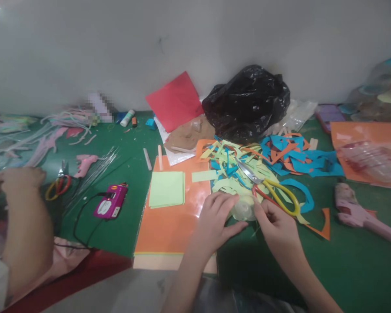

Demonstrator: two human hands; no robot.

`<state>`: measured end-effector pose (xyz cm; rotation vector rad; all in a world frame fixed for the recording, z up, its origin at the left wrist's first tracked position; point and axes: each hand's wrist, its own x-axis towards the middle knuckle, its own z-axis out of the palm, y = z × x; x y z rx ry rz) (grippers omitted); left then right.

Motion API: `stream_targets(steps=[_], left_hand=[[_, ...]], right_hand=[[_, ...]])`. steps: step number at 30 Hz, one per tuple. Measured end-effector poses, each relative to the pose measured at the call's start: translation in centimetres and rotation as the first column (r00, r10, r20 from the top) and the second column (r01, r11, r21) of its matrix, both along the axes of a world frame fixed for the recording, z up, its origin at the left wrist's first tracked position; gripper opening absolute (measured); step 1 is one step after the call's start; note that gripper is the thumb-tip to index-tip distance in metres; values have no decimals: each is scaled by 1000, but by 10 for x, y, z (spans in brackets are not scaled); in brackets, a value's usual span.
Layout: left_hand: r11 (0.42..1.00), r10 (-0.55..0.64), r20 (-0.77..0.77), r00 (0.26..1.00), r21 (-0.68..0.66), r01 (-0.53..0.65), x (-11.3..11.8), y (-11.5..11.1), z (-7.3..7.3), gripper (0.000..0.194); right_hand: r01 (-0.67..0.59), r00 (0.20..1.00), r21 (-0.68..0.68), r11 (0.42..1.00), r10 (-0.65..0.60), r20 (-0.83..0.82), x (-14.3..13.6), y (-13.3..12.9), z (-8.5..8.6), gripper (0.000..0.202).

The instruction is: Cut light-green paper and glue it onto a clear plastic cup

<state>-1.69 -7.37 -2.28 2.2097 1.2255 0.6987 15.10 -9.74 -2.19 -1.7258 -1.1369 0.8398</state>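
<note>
A small round, see-through plastic piece [243,210], like the base of a cup or bottle, is between my two hands above the table's near edge. My left hand [217,217] grips its left side, thumb below and fingers above. On the opposite rim, my right hand [275,219] pinches with thumb and curled fingers. Scissors [256,178] with one red and one yellow handle lie just beyond, their blades on a heap of pale green paper scraps [237,161]. Blue and orange scraps [288,152] spread to the right of the heap.
Orange sheets [172,226] carry a stack of green squares [167,189]. Pink glue guns [353,211] lie right and left. A black plastic bag [247,104] stands by the wall. At left are a magenta device [111,201] with a cable and another person's arm [28,217].
</note>
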Motion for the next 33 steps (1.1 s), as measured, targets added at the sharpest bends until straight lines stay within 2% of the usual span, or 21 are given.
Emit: stream_targets(steps=[11,20,33], left_hand=[[999,26,78,997,33,-28,0,0,2,43],[992,29,55,998,123,-36,1,1,0,39],[991,35,40,999,126,-40,2,0,-5,41]], right_hand=[[-3,1000,-26,1000,3,-7,-1,2,-1,44],[-33,999,-15,999,33,-10,2,3,-3,46],[-47,998,-34,998,45,-51,4,4,-10,50]])
